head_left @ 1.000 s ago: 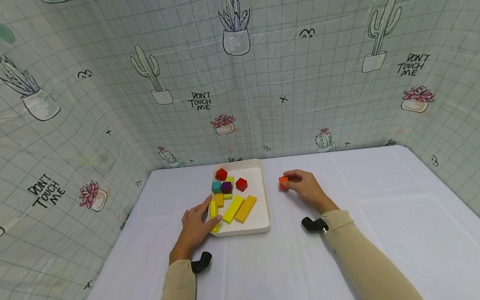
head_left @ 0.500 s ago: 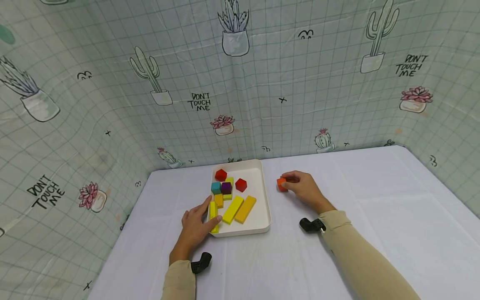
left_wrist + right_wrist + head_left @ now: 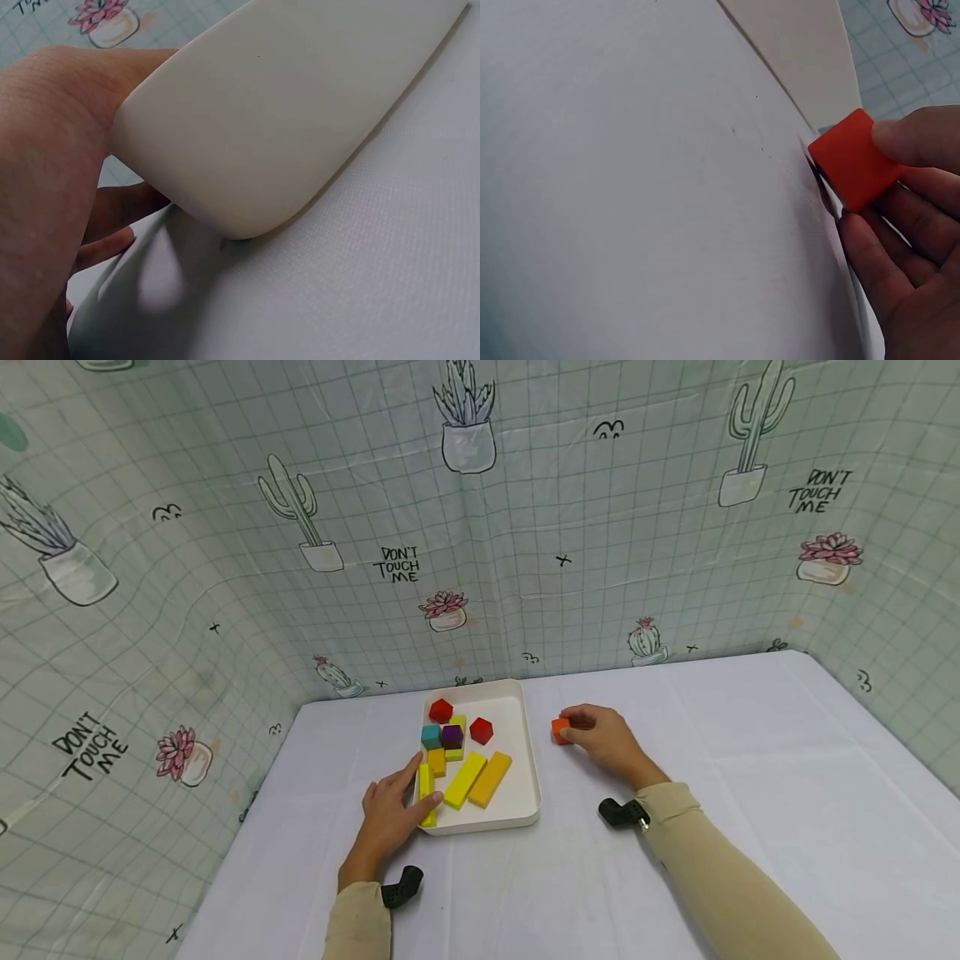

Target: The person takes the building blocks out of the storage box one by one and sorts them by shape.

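Two red faceted blocks (image 3: 441, 711), three yellow bars (image 3: 466, 780) and two amber blocks (image 3: 491, 779) show. One teal cube (image 3: 431, 737), one purple cube (image 3: 452, 737), one orange-red cube (image 3: 855, 161), one white tray (image 3: 517, 789).

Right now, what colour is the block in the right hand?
The block is orange-red; it shows best in the right wrist view.

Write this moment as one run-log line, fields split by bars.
left hand: grips white tray | right hand: pinches orange cube | orange cube: outside white tray, right side | inside: coloured blocks

My head view, forward and down above the white tray (image 3: 520, 781), my wrist views, facing it close from near left and right, all sharing it.
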`<state>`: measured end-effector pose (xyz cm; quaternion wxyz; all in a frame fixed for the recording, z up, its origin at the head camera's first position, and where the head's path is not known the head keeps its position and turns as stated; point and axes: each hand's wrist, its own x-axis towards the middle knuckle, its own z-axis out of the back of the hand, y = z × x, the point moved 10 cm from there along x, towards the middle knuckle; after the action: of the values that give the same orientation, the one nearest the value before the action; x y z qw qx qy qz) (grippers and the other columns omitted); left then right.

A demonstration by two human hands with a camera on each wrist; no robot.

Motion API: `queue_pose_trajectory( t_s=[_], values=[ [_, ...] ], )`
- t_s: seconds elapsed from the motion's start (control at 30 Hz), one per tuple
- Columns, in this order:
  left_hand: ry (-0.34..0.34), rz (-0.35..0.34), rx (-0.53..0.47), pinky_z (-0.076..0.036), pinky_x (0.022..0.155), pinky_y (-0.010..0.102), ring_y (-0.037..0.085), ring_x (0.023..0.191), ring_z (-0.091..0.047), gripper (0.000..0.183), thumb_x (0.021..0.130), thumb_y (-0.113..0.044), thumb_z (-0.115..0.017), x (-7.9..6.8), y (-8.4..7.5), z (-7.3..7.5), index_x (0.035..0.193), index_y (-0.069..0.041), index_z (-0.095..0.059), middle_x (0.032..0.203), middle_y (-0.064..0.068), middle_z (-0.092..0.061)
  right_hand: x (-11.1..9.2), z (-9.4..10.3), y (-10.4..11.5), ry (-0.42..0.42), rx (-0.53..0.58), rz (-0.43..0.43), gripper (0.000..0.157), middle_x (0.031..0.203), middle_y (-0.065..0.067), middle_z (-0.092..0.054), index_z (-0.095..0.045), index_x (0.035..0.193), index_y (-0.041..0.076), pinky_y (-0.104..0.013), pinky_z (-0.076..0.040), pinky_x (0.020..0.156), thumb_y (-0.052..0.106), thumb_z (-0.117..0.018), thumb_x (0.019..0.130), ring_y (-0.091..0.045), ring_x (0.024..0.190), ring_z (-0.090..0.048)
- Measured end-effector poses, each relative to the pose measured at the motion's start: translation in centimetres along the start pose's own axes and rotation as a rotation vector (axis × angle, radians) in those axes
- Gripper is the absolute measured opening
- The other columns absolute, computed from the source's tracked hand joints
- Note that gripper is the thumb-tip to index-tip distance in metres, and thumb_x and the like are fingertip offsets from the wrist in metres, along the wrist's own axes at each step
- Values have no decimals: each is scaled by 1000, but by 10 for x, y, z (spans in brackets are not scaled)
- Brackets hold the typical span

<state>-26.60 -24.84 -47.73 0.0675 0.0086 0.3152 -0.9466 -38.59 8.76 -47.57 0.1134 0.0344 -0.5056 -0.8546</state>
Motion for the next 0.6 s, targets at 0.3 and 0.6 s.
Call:
queue_pose_trajectory(
  t_s=[0.3, 0.6],
  values=[
    [4, -9, 7, 1, 119, 61, 38, 143, -30, 85, 87, -54, -70, 1, 1, 0, 159, -28, -31, 153, 15, -44, -1, 0, 1, 16, -31, 16, 39, 122, -12, -69, -66, 128, 5, -45, -48, 100, 18, -69, 92, -28, 115, -61],
    [6, -6, 10, 1, 119, 61, 38, 143, -30, 85, 87, -53, -70, 2, 1, 0, 159, -29, -31, 153, 15, -44, -2, 9, 3, 31, 12, 4, 38, 125, -13, -67, -65, 129, 5, -39, -51, 88, 22, -67, 95, -28, 116, -60]
  ],
)
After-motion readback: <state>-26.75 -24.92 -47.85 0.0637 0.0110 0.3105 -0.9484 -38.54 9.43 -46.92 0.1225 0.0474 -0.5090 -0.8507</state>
